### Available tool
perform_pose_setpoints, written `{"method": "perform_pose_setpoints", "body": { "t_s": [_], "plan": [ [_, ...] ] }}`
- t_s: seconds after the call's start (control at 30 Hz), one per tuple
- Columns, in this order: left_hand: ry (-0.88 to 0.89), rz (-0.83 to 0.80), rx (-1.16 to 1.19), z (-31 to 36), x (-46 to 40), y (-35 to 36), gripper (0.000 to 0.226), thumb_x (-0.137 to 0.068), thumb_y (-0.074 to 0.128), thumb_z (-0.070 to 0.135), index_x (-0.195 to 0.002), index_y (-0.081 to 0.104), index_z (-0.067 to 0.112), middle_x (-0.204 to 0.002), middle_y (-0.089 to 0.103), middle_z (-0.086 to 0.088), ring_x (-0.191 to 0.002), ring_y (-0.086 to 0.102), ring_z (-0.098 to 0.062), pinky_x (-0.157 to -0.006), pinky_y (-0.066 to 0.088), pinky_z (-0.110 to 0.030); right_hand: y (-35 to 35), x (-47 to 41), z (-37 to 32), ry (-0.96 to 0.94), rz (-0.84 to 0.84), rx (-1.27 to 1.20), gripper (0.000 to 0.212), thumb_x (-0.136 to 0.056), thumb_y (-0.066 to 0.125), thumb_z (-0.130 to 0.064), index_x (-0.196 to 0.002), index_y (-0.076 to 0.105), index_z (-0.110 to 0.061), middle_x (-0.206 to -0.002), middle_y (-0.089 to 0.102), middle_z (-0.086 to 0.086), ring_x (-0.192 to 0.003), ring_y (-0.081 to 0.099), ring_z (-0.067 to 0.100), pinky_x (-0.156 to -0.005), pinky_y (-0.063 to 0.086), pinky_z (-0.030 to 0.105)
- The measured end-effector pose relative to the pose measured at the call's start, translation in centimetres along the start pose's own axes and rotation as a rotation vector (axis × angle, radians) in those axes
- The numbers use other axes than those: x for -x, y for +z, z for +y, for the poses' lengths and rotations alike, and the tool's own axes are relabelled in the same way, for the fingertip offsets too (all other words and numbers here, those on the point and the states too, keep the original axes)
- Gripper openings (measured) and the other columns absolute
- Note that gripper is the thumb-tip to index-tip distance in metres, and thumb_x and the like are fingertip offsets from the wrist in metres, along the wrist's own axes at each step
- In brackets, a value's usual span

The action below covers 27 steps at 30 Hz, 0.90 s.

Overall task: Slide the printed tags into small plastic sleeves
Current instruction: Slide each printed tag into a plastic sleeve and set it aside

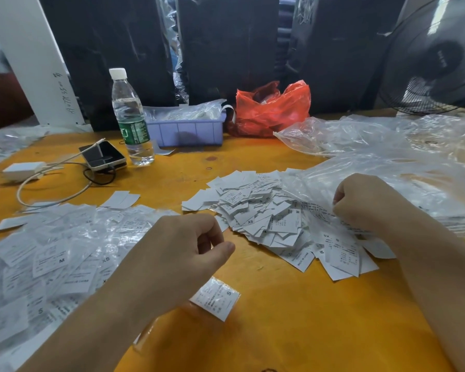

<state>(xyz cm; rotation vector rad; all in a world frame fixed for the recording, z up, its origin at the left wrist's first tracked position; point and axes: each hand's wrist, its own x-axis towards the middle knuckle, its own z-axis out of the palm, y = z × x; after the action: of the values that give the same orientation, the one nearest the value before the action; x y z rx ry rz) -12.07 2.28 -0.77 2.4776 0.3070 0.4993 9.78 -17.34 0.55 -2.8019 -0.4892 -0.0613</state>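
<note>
Head view shows a heap of loose white printed paper tags (255, 210) mid-table, still unsleeved; a spread of tags already in small clear plastic sleeves (57, 253) lies at the left, so the work looks partly done with plenty left; the left hand (183, 251) hangs loosely curled, holding nothing; the right hand (360, 202) pinches thin clear plastic beside the heap; one sleeved tag (218, 298) lies near the left wrist; the orange wooden table (293, 318) also carries a clear water bottle (132, 116), a lilac plastic bin (188, 130) and a red plastic bag (274, 108).
</note>
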Motion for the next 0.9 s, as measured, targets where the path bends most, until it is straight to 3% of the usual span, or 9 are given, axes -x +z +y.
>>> {"method": "perform_pose_setpoints", "body": {
  "t_s": [0.17, 0.3, 0.4, 0.47, 0.57, 0.7, 0.8, 0.9],
  "plan": [
    [-0.02, 0.002, -0.011, 0.0, 0.0, 0.0, 0.022, -0.077, 0.062, 0.053, -0.071, 0.063, 0.032, -0.07, 0.062, 0.013, -0.06, 0.055, -0.003, -0.052, 0.043, -0.017, -0.5, 0.1, -0.3, -0.042, 0.043, -0.007, 0.017, -0.077, 0.059, -0.002, -0.071, 0.072, -0.011, -0.075, 0.069, 0.009, -0.073, 0.065, 0.027, -0.072, 0.059, 0.043],
    [-0.034, -0.001, -0.009, -0.2, 0.0, 0.0, 0.02, -0.079, 0.065, 0.051, -0.072, 0.064, 0.032, -0.07, 0.063, 0.013, -0.063, 0.059, -0.006, -0.053, 0.046, -0.021, -0.7, 0.0, -0.4, -0.104, 0.132, -0.046, 0.016, -0.08, 0.058, -0.007, -0.072, 0.069, -0.015, -0.078, 0.067, 0.005, -0.074, 0.063, 0.023, -0.069, 0.057, 0.039],
    [-0.025, -0.004, -0.011, -0.2, 0.0, 0.2, 0.021, -0.078, 0.064, 0.053, -0.073, 0.065, 0.032, -0.07, 0.064, 0.013, -0.064, 0.06, -0.005, -0.053, 0.047, -0.021, -1.1, 0.2, -0.7, -0.239, 0.243, -0.212, 0.015, -0.085, 0.059, -0.011, -0.072, 0.065, -0.015, -0.074, 0.063, 0.002, -0.068, 0.057, 0.016, -0.058, 0.044, 0.028],
    [-0.014, -0.001, -0.008, -0.1, 0.1, 0.1, 0.022, -0.076, 0.061, 0.055, -0.073, 0.064, 0.034, -0.069, 0.064, 0.014, -0.063, 0.059, -0.004, -0.052, 0.048, -0.021, -1.5, 0.7, -1.2, -0.318, 0.26, -0.432, 0.015, -0.088, 0.061, -0.014, -0.073, 0.064, -0.012, -0.07, 0.062, 0.004, -0.063, 0.055, 0.015, -0.055, 0.041, 0.028],
    [-0.003, 0.011, 0.001, 0.2, 0.2, 0.1, 0.02, -0.076, 0.06, 0.056, -0.077, 0.063, 0.037, -0.069, 0.064, 0.013, -0.061, 0.059, -0.006, -0.052, 0.048, -0.025, -2.1, 1.7, -2.0, -0.356, 0.121, -0.762, 0.015, -0.093, 0.059, -0.016, -0.082, 0.066, -0.008, -0.076, 0.067, 0.009, -0.069, 0.061, 0.02, -0.064, 0.052, 0.03],
    [0.013, 0.018, 0.079, 0.9, 0.3, 0.4, 0.02, -0.078, 0.062, 0.059, -0.081, 0.063, 0.04, -0.065, 0.061, 0.012, -0.054, 0.053, -0.004, -0.047, 0.042, -0.019, -2.1, 3.4, -3.4, -0.471, -0.26, -1.08, 0.015, -0.094, 0.054, -0.006, -0.084, 0.065, -0.002, -0.076, 0.068, 0.004, -0.073, 0.062, 0.016, -0.066, 0.053, 0.028],
    [-0.034, -0.069, 0.321, 1.7, 0.2, 0.6, 0.041, -0.069, 0.06, 0.075, -0.087, 0.066, 0.039, -0.069, 0.061, -0.001, -0.058, 0.054, -0.013, -0.054, 0.043, -0.026, -1.5, 4.8, -4.5, -0.579, -0.448, -1.146, 0.014, -0.092, 0.054, -0.006, -0.087, 0.064, 0.002, -0.077, 0.068, 0.006, -0.07, 0.061, 0.016, -0.063, 0.052, 0.024],
    [-0.077, -0.141, 0.57, 2.0, 0.0, 0.6, 0.044, -0.06, 0.062, 0.071, -0.092, 0.069, 0.041, -0.072, 0.065, 0.009, -0.062, 0.058, -0.004, -0.056, 0.045, -0.018, -0.6, 5.5, -5.1, -0.613, -0.5, -1.133, 0.014, -0.092, 0.055, -0.007, -0.088, 0.065, 0.002, -0.075, 0.066, 0.004, -0.07, 0.06, 0.016, -0.063, 0.05, 0.025]
  ]
}}
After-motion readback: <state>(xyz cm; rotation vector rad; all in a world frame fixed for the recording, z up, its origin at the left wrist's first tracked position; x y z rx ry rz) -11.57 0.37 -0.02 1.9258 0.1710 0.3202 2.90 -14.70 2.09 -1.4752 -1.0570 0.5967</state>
